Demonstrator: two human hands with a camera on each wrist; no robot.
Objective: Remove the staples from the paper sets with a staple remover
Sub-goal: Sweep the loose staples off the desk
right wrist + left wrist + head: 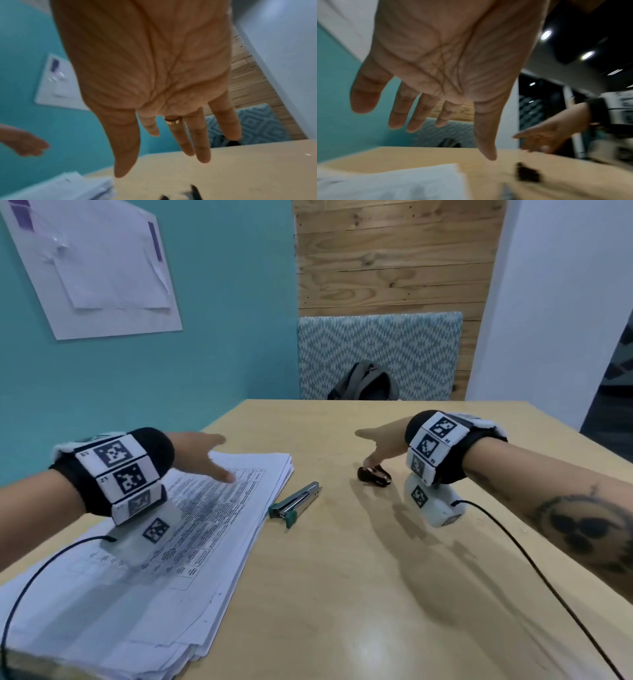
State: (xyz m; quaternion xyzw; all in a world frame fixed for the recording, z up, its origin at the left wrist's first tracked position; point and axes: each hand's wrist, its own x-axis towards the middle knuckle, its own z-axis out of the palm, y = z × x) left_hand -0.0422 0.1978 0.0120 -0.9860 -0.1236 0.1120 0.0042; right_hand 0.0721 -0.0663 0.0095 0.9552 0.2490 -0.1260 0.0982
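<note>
A thick stack of printed paper sets [178, 529] lies on the left of the wooden table [376, 604]. My left hand [209, 457] hovers over its far end, palm down with fingers straight and holding nothing; its bare palm [436, 81] shows in the left wrist view. The black staple remover [374, 476] lies on the table to the right. My right hand [371, 448] hangs just above it with fingers spread; the left wrist view shows this right hand [539, 140] apart from the remover [528, 173]. The right palm [163, 108] is empty.
A green and silver stapler [296, 503] lies between the papers and the remover. A grey backpack [364, 383] sits on a patterned seat beyond the table's far edge. A teal wall runs along the left. Black cables trail from both wrists over the table.
</note>
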